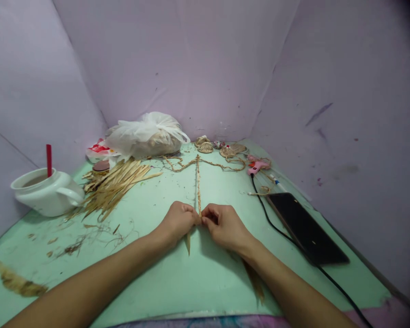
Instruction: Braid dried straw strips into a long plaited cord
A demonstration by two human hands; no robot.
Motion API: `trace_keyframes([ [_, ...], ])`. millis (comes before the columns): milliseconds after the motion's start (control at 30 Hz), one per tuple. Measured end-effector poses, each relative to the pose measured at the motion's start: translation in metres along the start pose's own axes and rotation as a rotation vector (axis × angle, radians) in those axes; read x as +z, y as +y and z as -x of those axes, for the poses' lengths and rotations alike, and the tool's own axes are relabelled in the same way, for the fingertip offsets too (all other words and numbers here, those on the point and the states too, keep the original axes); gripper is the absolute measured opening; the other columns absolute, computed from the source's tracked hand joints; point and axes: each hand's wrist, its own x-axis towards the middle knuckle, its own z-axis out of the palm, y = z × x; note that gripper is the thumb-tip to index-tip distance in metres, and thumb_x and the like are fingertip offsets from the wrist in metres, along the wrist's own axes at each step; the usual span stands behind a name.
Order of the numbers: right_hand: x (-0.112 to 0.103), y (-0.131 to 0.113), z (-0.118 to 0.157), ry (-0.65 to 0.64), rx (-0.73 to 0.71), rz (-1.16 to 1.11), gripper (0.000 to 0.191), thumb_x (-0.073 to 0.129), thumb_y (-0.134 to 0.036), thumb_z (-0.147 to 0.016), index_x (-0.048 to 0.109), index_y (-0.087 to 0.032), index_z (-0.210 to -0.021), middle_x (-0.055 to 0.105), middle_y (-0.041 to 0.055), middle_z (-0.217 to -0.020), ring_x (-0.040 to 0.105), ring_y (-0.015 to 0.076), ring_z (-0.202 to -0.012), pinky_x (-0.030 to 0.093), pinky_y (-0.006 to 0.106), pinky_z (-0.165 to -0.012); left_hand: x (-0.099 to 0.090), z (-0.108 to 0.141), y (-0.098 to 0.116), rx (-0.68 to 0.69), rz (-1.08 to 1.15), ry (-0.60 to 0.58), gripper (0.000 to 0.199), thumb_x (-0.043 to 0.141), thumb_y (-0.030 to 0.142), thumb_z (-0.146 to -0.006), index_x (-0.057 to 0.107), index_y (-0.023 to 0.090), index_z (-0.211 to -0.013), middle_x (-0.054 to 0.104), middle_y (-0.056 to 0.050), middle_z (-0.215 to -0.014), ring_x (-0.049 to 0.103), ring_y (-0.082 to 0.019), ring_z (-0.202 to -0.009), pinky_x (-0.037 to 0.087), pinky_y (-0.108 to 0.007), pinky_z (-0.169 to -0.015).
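Note:
A narrow braid of dry plant fibre [198,184] runs from the back of the table toward me, straight down the middle. At its near end my left hand [181,219] is closed in a pinch on it. My right hand [222,224] pinches the same end from the other side, fingertips almost touching the left ones. A loose strip end [188,243] hangs below my left hand. Another dry strip [254,282] shows partly under my right forearm. The exact crossing of the strips is hidden by my fingers.
At left stand a white pot [51,193] with a red stick and a pile of dry strips [123,182]. A white plastic bag [150,134] and coiled woven pieces [205,145] lie behind. On the right are a pink glue gun [258,166], its black cord and a dark tablet [307,228].

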Motion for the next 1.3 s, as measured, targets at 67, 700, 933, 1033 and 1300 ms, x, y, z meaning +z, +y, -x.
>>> trace_keyframes([
  [67,-0.002,-0.002,0.002,0.031,-0.023,0.110,0.011,0.047,-0.018,-0.069,0.057,-0.017,-0.066,0.057,-0.0006,-0.056,0.046,0.0092,-0.051,0.033,0.021,-0.048,0.003,0.000,-0.003,0.066,-0.002,0.042,0.011,0.048,0.011,-0.051,0.044,0.013,-0.041,0.030,0.007,-0.032,0.022,-0.002,-0.031,0.014,-0.017,-0.032],
  [700,-0.023,-0.017,0.009,-0.259,-0.127,0.199,0.019,0.044,-0.013,-0.067,0.060,-0.012,-0.057,0.045,-0.0029,-0.048,0.032,0.0059,-0.046,0.022,0.019,-0.043,0.003,0.008,-0.002,0.006,0.025,-0.012,0.009,0.049,0.013,-0.054,0.050,0.013,-0.045,0.030,0.007,-0.031,0.021,-0.002,-0.029,0.014,-0.018,-0.031],
  [933,-0.027,-0.021,0.013,-0.262,-0.233,0.273,0.019,0.046,-0.012,-0.067,0.056,-0.015,-0.051,0.045,-0.0031,-0.045,0.029,0.0068,-0.045,0.022,0.021,-0.045,0.003,0.009,-0.002,0.002,0.026,0.010,0.010,0.051,0.015,-0.056,0.053,0.012,-0.047,0.030,0.006,-0.031,0.022,-0.003,-0.031,0.015,-0.018,-0.032],
  [1033,-0.023,-0.022,0.013,-0.261,-0.275,0.329,0.018,0.047,-0.012,-0.067,0.059,-0.017,-0.055,0.054,-0.0007,-0.051,0.038,0.0086,-0.047,0.026,0.022,-0.049,0.004,0.010,0.000,-0.015,0.048,0.002,0.011,0.051,0.014,-0.055,0.052,0.013,-0.045,0.030,0.006,-0.032,0.022,-0.003,-0.032,0.015,-0.019,-0.032],
  [1300,-0.018,-0.022,0.014,-0.276,-0.292,0.311,0.014,0.050,-0.017,-0.070,0.063,-0.018,-0.064,0.061,0.0013,-0.060,0.048,0.0107,-0.053,0.030,0.022,-0.053,0.004,0.009,0.001,-0.012,0.070,-0.055,0.009,0.049,0.013,-0.056,0.050,0.013,-0.047,0.032,0.007,-0.032,0.021,-0.002,-0.030,0.014,-0.019,-0.033],
])
